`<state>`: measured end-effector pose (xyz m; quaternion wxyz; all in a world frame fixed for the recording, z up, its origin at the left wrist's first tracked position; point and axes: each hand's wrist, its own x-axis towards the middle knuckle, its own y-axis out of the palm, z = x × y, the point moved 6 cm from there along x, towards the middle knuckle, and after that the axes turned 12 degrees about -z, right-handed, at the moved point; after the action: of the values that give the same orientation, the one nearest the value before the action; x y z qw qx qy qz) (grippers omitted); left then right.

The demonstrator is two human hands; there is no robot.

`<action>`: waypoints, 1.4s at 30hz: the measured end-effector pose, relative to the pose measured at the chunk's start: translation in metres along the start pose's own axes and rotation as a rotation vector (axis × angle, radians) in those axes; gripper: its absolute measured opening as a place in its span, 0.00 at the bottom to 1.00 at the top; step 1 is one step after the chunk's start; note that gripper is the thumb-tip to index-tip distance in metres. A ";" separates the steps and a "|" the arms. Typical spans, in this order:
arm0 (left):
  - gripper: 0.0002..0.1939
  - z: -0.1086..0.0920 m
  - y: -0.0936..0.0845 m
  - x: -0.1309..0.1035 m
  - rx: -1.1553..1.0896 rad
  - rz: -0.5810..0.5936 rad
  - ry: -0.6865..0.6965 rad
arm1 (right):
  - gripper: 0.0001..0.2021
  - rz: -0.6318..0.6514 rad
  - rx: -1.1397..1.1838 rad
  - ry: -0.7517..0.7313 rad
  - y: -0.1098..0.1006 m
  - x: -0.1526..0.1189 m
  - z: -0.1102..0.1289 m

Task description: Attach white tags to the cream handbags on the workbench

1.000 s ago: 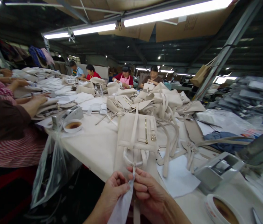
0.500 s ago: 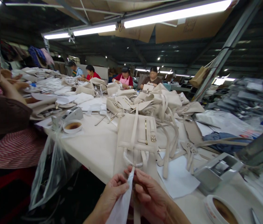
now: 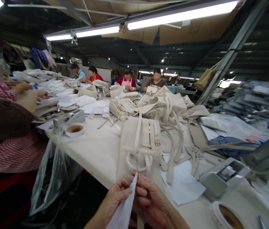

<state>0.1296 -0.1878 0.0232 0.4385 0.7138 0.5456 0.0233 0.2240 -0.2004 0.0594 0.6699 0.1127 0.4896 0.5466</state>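
At the table's near edge lies a beige bag (image 3: 131, 133) with a gold zipper (image 3: 149, 135), a small buckle and a looped handle (image 3: 130, 163) wrapped in white. My left hand (image 3: 116, 198) is closed on a strip of thin white wrapping paper (image 3: 122, 211). With its fingers pinched at the paper's upper tip, my right hand (image 3: 152, 195) meets it just below the handle. A beige strap (image 3: 140, 220) hangs down between the hands. How far the paper goes round the strap is hidden by my fingers.
Beige bags (image 3: 148, 101) are heaped farther back. To the right are white sheets (image 3: 182, 183), a grey tape dispenser (image 3: 224, 178) and a tape roll (image 3: 227, 214). Another dispenser (image 3: 69, 122) stands left, near a co-worker's arm (image 3: 5, 117). Several people sit across the table.
My right hand's fingers have drawn closer together around the tip of the paper. My left hand keeps its hold. At the left, the co-worker's hands have moved forward over the pile.
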 end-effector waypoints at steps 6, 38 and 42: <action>0.20 0.000 0.003 -0.005 0.040 -0.034 0.100 | 0.16 0.081 -0.075 -0.018 0.001 -0.001 -0.003; 0.07 -0.034 0.007 -0.034 0.557 -0.274 0.791 | 0.28 -0.100 -0.181 -0.192 -0.007 0.008 0.000; 0.09 -0.035 0.011 -0.032 0.646 -0.248 0.805 | 0.27 -0.073 -0.190 -0.175 -0.005 0.008 0.000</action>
<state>0.1072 -0.1929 0.0664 -0.0484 0.6773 0.7303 0.0742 0.2265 -0.1960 0.0516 0.7373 0.0781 0.3791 0.5538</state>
